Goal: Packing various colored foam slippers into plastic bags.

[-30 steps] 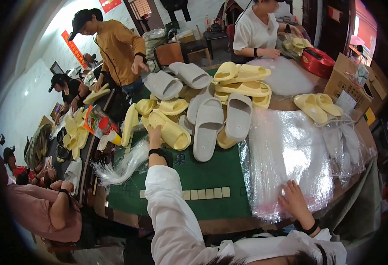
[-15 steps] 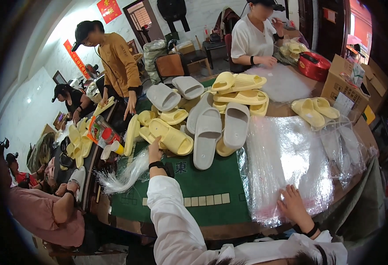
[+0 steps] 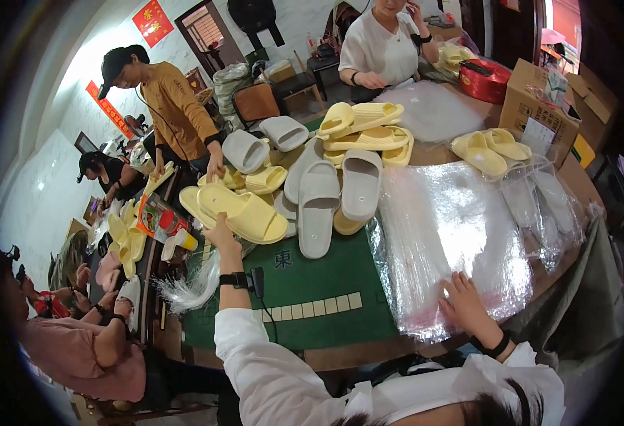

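My left hand grips a pair of yellow slippers by the near edge, lifted at the left front of the slipper pile. Spread fingers of my right hand rest on a stack of clear plastic bags, near its front edge. Just right of the held pair lies a grey slipper, with another grey slipper beside it. More yellow slippers are heaped behind. To the right of the bags, a pair of grey slippers sits inside clear plastic.
A bundle of white plastic strands lies on the green mat. Yellow slippers and a cardboard box stand at the back right. Across the table are a person in white and a person in brown.
My left hand has closed on the yellow slippers and raised them toward the left. My right hand stays on the bags. The person in brown now reaches into the pile.
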A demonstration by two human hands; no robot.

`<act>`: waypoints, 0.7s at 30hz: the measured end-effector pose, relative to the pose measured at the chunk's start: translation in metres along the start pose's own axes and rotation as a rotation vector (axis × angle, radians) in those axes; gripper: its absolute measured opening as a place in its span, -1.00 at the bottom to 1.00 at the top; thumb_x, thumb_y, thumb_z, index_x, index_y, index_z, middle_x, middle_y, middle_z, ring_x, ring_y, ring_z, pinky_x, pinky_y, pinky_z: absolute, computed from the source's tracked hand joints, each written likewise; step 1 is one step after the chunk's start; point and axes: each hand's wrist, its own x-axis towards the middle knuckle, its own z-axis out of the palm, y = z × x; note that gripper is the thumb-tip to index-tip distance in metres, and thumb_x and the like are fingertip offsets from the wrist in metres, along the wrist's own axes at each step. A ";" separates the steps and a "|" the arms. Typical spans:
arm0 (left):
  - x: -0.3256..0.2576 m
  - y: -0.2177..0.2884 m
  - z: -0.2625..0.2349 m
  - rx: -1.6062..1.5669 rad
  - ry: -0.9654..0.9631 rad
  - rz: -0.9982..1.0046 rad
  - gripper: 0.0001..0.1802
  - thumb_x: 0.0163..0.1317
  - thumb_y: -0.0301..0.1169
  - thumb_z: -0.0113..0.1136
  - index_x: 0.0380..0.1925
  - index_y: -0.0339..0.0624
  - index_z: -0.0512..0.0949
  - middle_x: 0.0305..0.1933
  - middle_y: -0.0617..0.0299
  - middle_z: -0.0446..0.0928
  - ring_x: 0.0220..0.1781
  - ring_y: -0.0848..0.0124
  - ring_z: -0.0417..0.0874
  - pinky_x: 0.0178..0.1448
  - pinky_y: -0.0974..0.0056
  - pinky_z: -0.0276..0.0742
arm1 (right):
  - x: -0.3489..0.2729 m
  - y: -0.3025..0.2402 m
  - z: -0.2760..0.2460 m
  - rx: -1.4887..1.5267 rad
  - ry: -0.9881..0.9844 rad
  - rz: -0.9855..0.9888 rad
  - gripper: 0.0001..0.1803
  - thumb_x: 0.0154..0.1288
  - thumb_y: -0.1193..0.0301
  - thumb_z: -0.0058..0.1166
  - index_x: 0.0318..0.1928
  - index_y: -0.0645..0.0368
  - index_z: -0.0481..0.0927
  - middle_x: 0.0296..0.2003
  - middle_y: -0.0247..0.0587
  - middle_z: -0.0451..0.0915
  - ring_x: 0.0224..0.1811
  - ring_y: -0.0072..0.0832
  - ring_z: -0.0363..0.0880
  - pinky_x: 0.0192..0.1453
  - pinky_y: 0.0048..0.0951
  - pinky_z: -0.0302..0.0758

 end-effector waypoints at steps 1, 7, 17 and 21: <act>-0.007 0.010 0.002 0.018 -0.041 0.106 -0.42 -0.01 -0.55 0.23 0.07 -0.32 0.29 -0.02 0.07 0.47 -0.12 0.24 0.58 -0.14 0.19 0.57 | 0.000 -0.002 -0.001 -0.001 0.009 -0.009 -0.51 0.26 0.22 0.00 0.14 0.21 0.36 0.17 0.37 0.28 0.29 0.19 0.18 0.32 0.13 0.13; -0.064 0.054 0.064 -0.155 -0.220 0.182 -0.36 0.02 -0.56 0.19 0.14 -0.30 0.19 0.03 0.07 0.42 -0.03 0.26 0.53 -0.01 0.23 0.53 | -0.002 -0.001 -0.002 0.011 0.029 -0.028 -0.49 0.25 0.23 0.02 0.15 0.21 0.35 0.18 0.37 0.27 0.29 0.20 0.17 0.32 0.12 0.13; -0.120 0.056 0.220 -0.300 -0.533 0.328 -0.45 0.10 -0.51 0.16 0.13 -0.28 0.25 0.02 0.10 0.45 -0.02 0.30 0.53 0.05 0.25 0.46 | -0.001 0.005 0.007 -0.014 0.030 -0.011 -0.49 0.26 0.17 -0.01 0.17 0.13 0.37 0.17 0.35 0.29 0.28 0.18 0.20 0.32 0.12 0.13; -0.107 0.009 0.248 -0.001 -0.356 0.413 -0.30 0.10 -0.49 0.18 0.26 -0.27 0.15 0.18 0.04 0.36 0.11 0.26 0.44 0.16 0.26 0.36 | -0.001 -0.002 0.005 0.014 0.012 -0.024 -0.48 0.27 0.17 -0.03 0.18 0.14 0.36 0.18 0.35 0.28 0.29 0.19 0.19 0.33 0.11 0.13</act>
